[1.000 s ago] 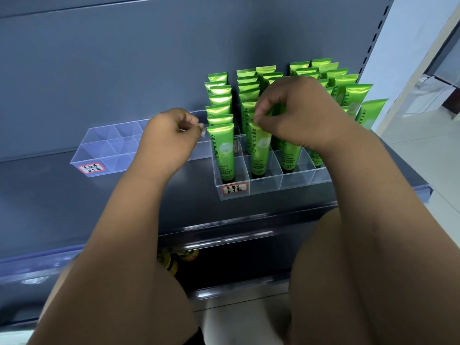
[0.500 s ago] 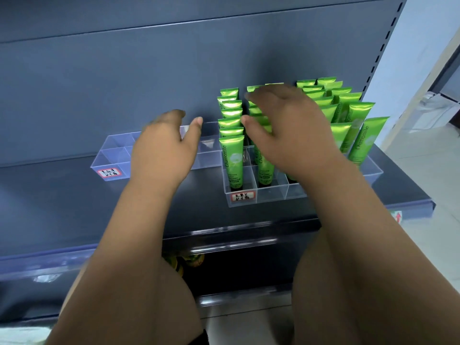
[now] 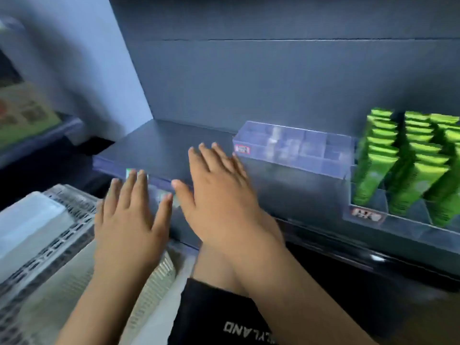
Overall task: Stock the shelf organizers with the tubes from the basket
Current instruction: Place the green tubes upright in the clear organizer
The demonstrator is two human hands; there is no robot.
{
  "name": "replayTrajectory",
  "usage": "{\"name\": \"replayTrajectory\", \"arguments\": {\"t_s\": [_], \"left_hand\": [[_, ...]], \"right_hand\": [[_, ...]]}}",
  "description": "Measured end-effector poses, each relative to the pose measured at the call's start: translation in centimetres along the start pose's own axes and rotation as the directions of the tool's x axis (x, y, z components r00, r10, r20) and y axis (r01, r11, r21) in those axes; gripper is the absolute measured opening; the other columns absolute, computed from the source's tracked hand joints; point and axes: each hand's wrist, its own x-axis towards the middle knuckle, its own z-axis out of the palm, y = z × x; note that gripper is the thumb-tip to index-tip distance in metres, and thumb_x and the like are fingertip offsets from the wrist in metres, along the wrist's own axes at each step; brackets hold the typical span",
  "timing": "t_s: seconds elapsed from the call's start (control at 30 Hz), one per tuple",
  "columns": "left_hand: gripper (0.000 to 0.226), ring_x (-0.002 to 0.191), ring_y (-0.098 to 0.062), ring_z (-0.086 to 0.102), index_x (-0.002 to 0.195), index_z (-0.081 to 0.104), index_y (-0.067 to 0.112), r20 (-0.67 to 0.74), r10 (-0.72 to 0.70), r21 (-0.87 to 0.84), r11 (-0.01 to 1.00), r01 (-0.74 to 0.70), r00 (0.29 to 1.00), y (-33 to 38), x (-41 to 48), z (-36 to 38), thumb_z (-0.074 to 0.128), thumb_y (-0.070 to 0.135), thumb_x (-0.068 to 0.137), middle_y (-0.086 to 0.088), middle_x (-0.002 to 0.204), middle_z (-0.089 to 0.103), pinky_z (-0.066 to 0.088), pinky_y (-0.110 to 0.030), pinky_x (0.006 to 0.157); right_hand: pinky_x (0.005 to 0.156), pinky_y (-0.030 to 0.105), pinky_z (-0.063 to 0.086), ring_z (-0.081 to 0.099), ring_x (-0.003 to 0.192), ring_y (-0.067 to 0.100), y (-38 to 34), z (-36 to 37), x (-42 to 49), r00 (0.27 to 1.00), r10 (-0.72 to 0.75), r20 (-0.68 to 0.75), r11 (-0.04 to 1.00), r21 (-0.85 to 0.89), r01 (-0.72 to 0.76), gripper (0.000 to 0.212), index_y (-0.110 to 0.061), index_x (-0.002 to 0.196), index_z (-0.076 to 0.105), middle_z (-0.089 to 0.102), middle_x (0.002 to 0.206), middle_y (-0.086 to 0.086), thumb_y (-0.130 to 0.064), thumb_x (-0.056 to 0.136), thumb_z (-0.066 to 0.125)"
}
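Several green tubes stand in rows inside a clear organizer at the right of the dark shelf. A second clear organizer with no tubes visible in it sits left of it, farther back. A grey slotted basket lies at the lower left; I see no tubes in it through the blur. My left hand hovers flat over the basket's right edge, fingers straight, holding nothing. My right hand is spread over the shelf's front edge, also holding nothing.
The dark shelf ends at a pale wall on the left. A white flat thing lies on the basket. Another shelf with a greenish box shows at far left. My dark shorts fill the bottom centre.
My view has swung left and down, from the full organizer toward the basket. Both hands have left the tubes, opened flat, and moved left.
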Motion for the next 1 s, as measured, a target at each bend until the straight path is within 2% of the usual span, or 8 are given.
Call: {"name": "replayTrajectory", "arguments": {"t_s": [0.17, 0.33, 0.5, 0.63, 0.73, 0.87, 0.93, 1.0], "left_hand": [[0.083, 0.153, -0.032, 0.024, 0.155, 0.037, 0.014, 0.034, -0.295, 0.128, 0.949, 0.289, 0.955, -11.3, -4.9, -0.8, 0.017, 0.068, 0.095, -0.008, 0.163, 0.036, 0.023, -0.053, 0.122], [0.070, 0.152, -0.032, 0.026, 0.152, 0.039, 0.011, 0.223, -0.516, 0.241, 0.851, 0.467, 0.827, -17.8, -10.8, 4.2, 0.036, 0.059, 0.101, -0.010, 0.161, 0.038, 0.022, -0.053, 0.123], [0.067, 0.154, -0.028, 0.021, 0.153, 0.038, 0.014, 0.324, -0.608, 0.187, 0.793, 0.580, 0.725, -21.3, -13.5, 8.3, 0.039, 0.057, 0.102, -0.005, 0.163, 0.035, 0.021, -0.047, 0.124], [0.061, 0.153, -0.027, 0.026, 0.147, 0.042, 0.015, 0.344, -0.660, 0.159, 0.742, 0.651, 0.667, -24.9, -13.9, 11.1, 0.040, 0.056, 0.101, -0.005, 0.160, 0.040, 0.026, -0.046, 0.123], [0.058, 0.148, -0.027, 0.033, 0.142, 0.046, 0.017, 0.379, -0.715, 0.124, 0.669, 0.733, 0.588, -27.9, -13.4, 13.3, 0.037, 0.055, 0.100, -0.005, 0.154, 0.047, 0.031, -0.047, 0.120], [0.051, 0.122, -0.035, 0.054, 0.134, 0.051, 0.013, 0.429, -0.821, 0.090, 0.454, 0.886, 0.377, -31.2, -11.6, 15.8, 0.036, 0.052, 0.103, -0.015, 0.132, 0.060, 0.043, -0.045, 0.102], [0.035, 0.093, -0.028, 0.056, 0.123, 0.051, 0.020, 0.483, -0.843, 0.050, 0.295, 0.954, 0.235, -32.6, -10.8, 16.8, 0.035, 0.047, 0.108, -0.009, 0.106, 0.059, 0.043, -0.034, 0.082], [0.024, 0.085, -0.018, 0.048, 0.121, 0.051, 0.026, 0.557, -0.817, 0.024, 0.196, 0.980, 0.150, -33.7, -10.0, 17.8, 0.037, 0.042, 0.109, 0.001, 0.098, 0.051, 0.037, -0.028, 0.080]], "right_hand": [[0.121, 0.048, 0.025, 0.030, 0.149, 0.028, -10.7, 11.3, -0.2, 0.981, -0.157, 0.117, 0.985, 0.092, 0.147, 0.060, -0.012, 0.151, 0.040, 0.046, 0.154, 0.009, -0.045, 0.101, 0.041], [0.113, 0.048, 0.033, 0.038, 0.142, 0.031, -12.6, 21.3, -3.0, 0.879, -0.210, 0.428, 0.978, 0.075, 0.197, 0.055, -0.013, 0.146, 0.044, 0.050, 0.148, 0.010, -0.043, 0.101, 0.045], [0.090, 0.042, 0.047, 0.056, 0.110, 0.029, -9.9, 27.5, -5.5, 0.817, -0.072, 0.573, 0.997, 0.071, 0.038, 0.037, -0.014, 0.124, 0.058, 0.063, 0.121, 0.009, -0.040, 0.101, 0.047], [0.078, 0.037, 0.046, 0.059, 0.098, 0.027, -8.3, 31.2, -5.2, 0.807, 0.013, 0.591, 0.998, 0.043, -0.047, 0.029, -0.012, 0.109, 0.061, 0.066, 0.108, 0.009, -0.037, 0.100, 0.050], [0.078, 0.037, 0.049, 0.058, 0.096, 0.025, -9.2, 33.6, -3.4, 0.836, -0.046, 0.546, 0.996, 0.087, -0.002, 0.026, -0.012, 0.110, 0.063, 0.064, 0.105, 0.007, -0.032, 0.101, 0.049], [0.072, 0.038, 0.053, 0.058, 0.093, 0.024, -10.4, 37.6, -1.3, 0.788, -0.115, 0.605, 0.987, 0.161, 0.020, 0.019, -0.014, 0.107, 0.061, 0.061, 0.102, 0.004, -0.028, 0.101, 0.049], [0.072, 0.041, 0.054, 0.059, 0.093, 0.027, -10.4, 40.2, -0.9, 0.673, -0.048, 0.739, 0.994, 0.102, -0.041, 0.016, -0.015, 0.108, 0.060, 0.060, 0.101, 0.005, -0.027, 0.100, 0.053], [0.070, 0.039, 0.052, 0.061, 0.092, 0.030, -10.2, 42.5, -0.5, 0.555, 0.047, 0.831, 0.997, -0.008, -0.072, 0.015, -0.016, 0.108, 0.061, 0.061, 0.097, 0.006, -0.026, 0.097, 0.059]]}}
